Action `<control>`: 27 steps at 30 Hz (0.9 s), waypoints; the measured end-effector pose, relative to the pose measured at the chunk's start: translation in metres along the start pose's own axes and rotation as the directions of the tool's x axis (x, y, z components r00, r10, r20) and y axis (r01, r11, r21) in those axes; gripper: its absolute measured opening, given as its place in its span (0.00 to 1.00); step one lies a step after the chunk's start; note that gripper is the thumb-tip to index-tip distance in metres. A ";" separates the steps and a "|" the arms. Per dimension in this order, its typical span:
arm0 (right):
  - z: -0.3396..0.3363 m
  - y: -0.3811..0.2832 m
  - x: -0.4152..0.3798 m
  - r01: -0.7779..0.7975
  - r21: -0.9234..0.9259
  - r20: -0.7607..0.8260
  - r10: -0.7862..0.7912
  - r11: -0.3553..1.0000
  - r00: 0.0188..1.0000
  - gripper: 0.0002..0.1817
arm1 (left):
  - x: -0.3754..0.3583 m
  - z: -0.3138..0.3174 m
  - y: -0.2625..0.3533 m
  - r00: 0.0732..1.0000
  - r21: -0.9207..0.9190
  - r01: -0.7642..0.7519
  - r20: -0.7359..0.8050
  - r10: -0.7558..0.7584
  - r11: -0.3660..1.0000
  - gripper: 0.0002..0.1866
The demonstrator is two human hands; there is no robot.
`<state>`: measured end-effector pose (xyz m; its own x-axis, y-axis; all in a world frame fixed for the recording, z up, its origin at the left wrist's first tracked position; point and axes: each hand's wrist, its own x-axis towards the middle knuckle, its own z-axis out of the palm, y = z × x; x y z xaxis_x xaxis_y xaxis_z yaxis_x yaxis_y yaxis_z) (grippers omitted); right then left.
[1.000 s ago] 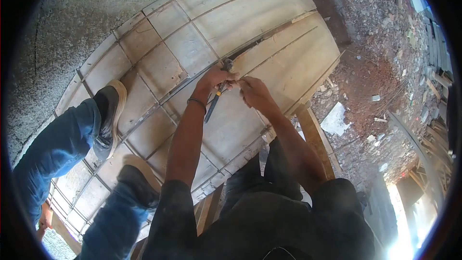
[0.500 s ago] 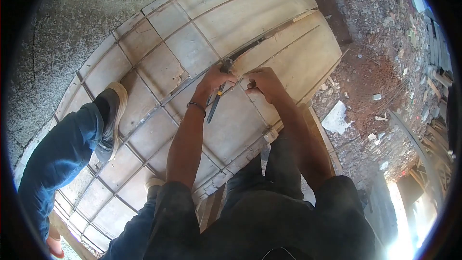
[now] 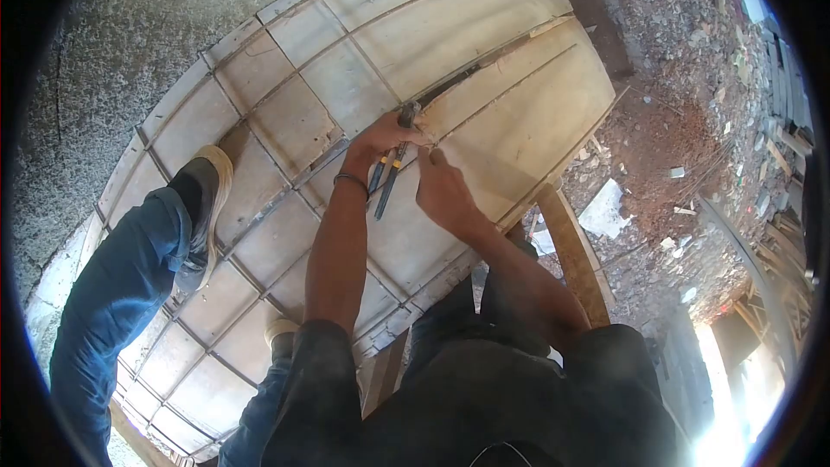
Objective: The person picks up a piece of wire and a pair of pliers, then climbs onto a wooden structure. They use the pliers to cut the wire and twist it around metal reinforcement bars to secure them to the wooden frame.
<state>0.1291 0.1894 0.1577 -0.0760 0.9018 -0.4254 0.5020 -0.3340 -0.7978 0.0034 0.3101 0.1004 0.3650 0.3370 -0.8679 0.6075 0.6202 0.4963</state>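
1. A co-worker's blue-jeaned leg (image 3: 121, 294) has shifted slightly; its shoe (image 3: 203, 199) stays on the formwork panels (image 3: 285, 121).
2. Left hand (image 3: 380, 143), grip pressed around the pliers (image 3: 393, 160), holds at the seam.
3. Right hand (image 3: 443, 190) has drawn back, fingertips pinching something too small to tell.
4. No readable writing.

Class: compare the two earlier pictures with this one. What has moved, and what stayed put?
The right hand has slid down and back from beside the left hand. A co-worker's blue-jeaned leg shifted lower left. The left hand still grips the yellow-and-blue-handled pliers at the seam of the pale panelled formwork.
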 end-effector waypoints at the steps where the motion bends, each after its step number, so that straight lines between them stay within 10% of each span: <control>1: 0.006 0.000 -0.005 -0.001 -0.043 0.045 0.003 0.999 0.999 0.19 | 0.001 0.001 -0.002 0.995 -0.209 0.017 0.095 0.003 0.978 0.25; 5: 0.056 0.017 -0.014 0.234 -0.253 0.058 -0.227 0.939 0.972 0.16 | 0.007 0.001 -0.017 0.997 -0.124 -0.051 0.059 0.059 0.991 0.28; 11: 0.062 0.100 0.005 -0.081 0.494 -0.092 0.144 0.866 0.985 0.14 | 0.005 0.008 -0.006 0.997 -0.147 0.064 0.041 -0.059 0.987 0.28; 13: 0.006 0.046 0.022 -0.534 0.808 0.330 0.559 0.250 0.761 0.18 | 0.008 0.010 -0.009 1.000 -0.149 -0.005 -0.029 0.001 0.989 0.24; 19: 0.015 0.061 0.031 -0.688 0.688 0.452 0.604 0.231 0.656 0.14 | 0.004 0.008 -0.008 1.000 -0.236 -0.015 -0.014 0.012 0.972 0.24; 27: 0.030 0.072 0.023 -0.463 0.881 0.423 0.589 -0.092 0.689 0.08 | 0.002 0.013 -0.001 0.966 0.043 -0.035 -0.254 0.045 0.998 0.13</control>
<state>0.1374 0.1776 0.0780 -0.1216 0.3085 -0.9434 -0.7702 -0.6289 -0.1064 0.0132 0.3008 0.0982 0.2003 0.5336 -0.8217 0.6244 0.5768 0.5267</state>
